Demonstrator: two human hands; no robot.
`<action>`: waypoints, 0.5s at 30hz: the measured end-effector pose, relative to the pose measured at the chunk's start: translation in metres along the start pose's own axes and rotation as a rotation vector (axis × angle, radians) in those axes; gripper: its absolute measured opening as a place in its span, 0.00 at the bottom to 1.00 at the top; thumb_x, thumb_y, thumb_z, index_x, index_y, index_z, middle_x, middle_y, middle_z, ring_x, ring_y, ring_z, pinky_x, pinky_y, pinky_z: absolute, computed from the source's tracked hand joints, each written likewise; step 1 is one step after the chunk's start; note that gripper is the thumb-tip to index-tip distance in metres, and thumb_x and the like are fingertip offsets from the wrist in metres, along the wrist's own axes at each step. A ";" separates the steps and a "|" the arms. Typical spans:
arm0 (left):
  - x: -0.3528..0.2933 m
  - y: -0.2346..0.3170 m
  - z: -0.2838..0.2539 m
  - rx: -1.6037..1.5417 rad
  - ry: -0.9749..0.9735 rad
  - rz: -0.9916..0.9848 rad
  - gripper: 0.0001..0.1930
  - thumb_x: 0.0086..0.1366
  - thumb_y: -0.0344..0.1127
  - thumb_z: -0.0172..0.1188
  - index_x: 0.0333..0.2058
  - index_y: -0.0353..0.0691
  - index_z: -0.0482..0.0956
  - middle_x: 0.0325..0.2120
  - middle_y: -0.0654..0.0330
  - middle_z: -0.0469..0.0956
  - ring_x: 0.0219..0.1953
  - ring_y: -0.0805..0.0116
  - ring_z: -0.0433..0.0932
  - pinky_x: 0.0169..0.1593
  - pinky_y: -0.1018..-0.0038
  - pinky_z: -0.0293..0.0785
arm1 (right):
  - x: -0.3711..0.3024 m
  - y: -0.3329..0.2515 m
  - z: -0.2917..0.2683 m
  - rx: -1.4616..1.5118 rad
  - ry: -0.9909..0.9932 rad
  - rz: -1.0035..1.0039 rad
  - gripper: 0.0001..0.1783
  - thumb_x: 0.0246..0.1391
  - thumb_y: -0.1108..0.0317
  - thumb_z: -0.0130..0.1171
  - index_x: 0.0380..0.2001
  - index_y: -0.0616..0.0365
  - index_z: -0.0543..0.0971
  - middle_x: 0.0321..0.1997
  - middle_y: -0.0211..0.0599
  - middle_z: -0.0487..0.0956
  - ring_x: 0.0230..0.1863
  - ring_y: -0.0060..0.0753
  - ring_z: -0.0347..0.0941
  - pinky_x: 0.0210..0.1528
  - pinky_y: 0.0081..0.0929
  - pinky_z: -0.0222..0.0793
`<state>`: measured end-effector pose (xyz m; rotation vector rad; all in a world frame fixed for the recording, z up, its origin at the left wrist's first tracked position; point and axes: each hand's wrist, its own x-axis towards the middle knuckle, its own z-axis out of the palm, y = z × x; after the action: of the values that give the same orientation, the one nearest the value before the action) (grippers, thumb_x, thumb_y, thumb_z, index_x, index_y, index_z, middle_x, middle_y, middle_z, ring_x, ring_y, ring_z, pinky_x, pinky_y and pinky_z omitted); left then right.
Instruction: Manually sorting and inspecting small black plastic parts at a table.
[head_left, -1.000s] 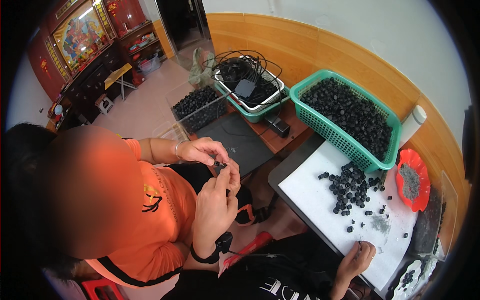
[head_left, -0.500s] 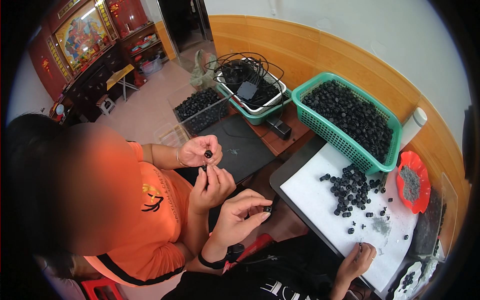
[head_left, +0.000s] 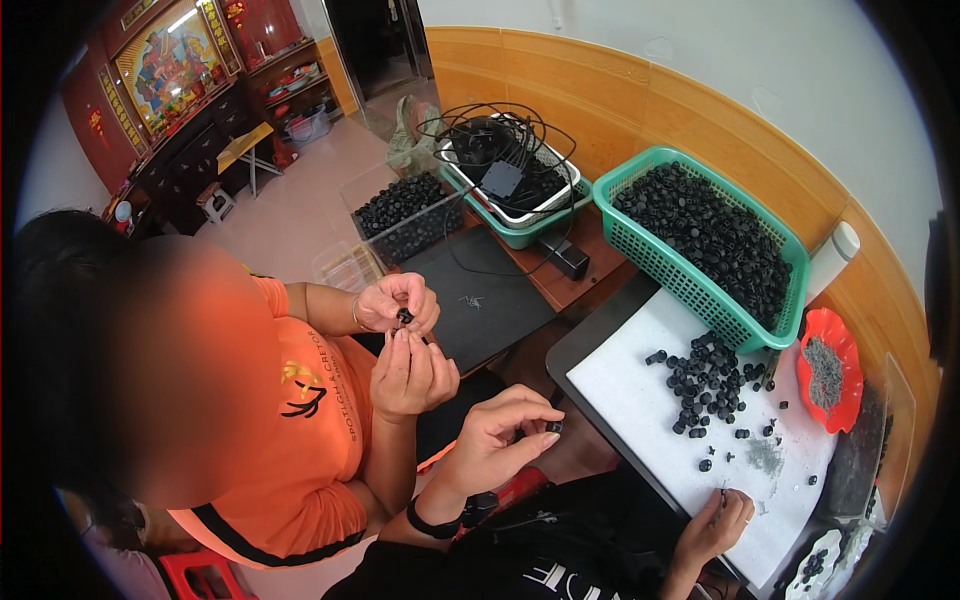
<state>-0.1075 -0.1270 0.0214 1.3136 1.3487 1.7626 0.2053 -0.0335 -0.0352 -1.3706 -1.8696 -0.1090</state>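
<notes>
Held out over the gap beside the white-topped table, my left hand (head_left: 492, 440) pinches a small round black plastic part (head_left: 553, 427) between thumb and fingers. A black band circles that wrist. At the table's near edge my right hand (head_left: 715, 527) has its fingertips pressed together on a tiny dark piece (head_left: 723, 492), too small to name. Beyond it, a pile of black round parts (head_left: 703, 382) lies on the white sheet (head_left: 630, 370), with a few loose pieces and a grey smear of small bits nearby.
A green basket (head_left: 690, 285) full of black parts stands at the back of the table. A red dish (head_left: 845, 350) holds grey bits; a white bottle (head_left: 835, 255) is behind. To my left, a person in orange (head_left: 330, 370) handles a small black part by a dark bench (head_left: 480, 300).
My left hand has shifted slightly to the right with its black part. My right hand stays about where it was. The other person's hands have drawn closer together around their part.
</notes>
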 end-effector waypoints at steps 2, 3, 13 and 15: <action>0.000 -0.001 0.000 -0.011 0.002 -0.006 0.13 0.58 0.18 0.63 0.43 0.31 0.81 0.35 0.60 0.76 0.32 0.79 0.73 0.34 0.83 0.68 | 0.000 0.000 0.001 0.015 0.008 0.002 0.04 0.54 0.82 0.56 0.33 0.68 0.73 0.35 0.49 0.71 0.37 0.51 0.70 0.37 0.38 0.66; 0.000 -0.001 0.000 -0.020 0.005 -0.011 0.14 0.58 0.17 0.63 0.43 0.31 0.81 0.35 0.60 0.76 0.32 0.79 0.73 0.34 0.83 0.68 | -0.001 0.001 0.001 0.015 0.008 0.001 0.04 0.54 0.82 0.56 0.33 0.68 0.73 0.35 0.49 0.71 0.37 0.51 0.70 0.37 0.38 0.66; 0.001 -0.004 -0.003 -0.013 0.002 -0.006 0.13 0.58 0.17 0.62 0.44 0.31 0.81 0.36 0.60 0.76 0.33 0.79 0.73 0.34 0.83 0.68 | 0.000 0.000 0.001 -0.019 0.014 -0.027 0.04 0.54 0.81 0.56 0.33 0.67 0.72 0.34 0.49 0.70 0.36 0.53 0.68 0.38 0.40 0.64; 0.001 -0.003 -0.004 -0.004 0.008 -0.004 0.13 0.58 0.17 0.62 0.43 0.31 0.81 0.36 0.60 0.76 0.33 0.78 0.73 0.34 0.83 0.68 | 0.001 -0.001 0.000 -0.030 0.012 -0.027 0.04 0.54 0.81 0.56 0.33 0.67 0.72 0.34 0.49 0.70 0.37 0.53 0.68 0.38 0.41 0.64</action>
<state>-0.1121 -0.1262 0.0187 1.3022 1.3500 1.7688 0.2044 -0.0329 -0.0344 -1.3617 -1.8845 -0.1587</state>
